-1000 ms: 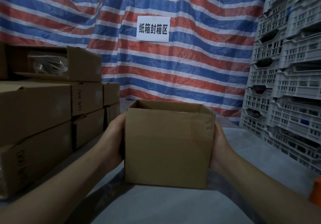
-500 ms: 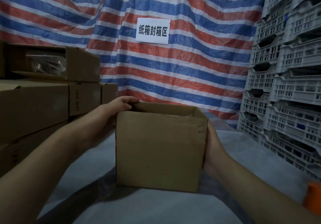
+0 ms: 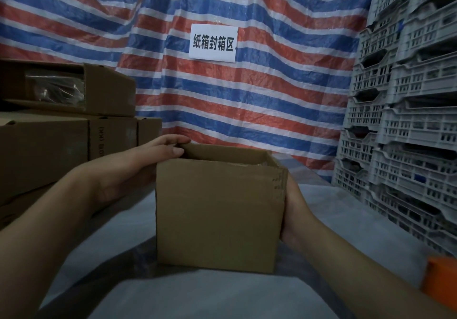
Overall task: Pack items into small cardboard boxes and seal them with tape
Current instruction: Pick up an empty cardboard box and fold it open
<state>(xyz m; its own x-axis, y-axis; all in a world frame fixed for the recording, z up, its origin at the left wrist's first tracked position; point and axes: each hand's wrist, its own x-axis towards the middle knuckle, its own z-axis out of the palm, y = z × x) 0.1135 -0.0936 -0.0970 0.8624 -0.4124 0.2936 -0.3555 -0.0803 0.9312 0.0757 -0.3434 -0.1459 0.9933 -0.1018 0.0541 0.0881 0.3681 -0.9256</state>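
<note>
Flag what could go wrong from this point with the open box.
1. The left hand holds only the top edge of the box; the thin wall could bend or crease.
2. The right hand merely steadies the side, so the box might slide on the table.

Two bare forearms enter from the lower corners of the frame, with no sleeves showing. The left hand [image 3: 138, 167] and right hand [image 3: 295, 216] wear no gloves. The left fingers [image 3: 173, 145] carry short, plain nails.
</note>
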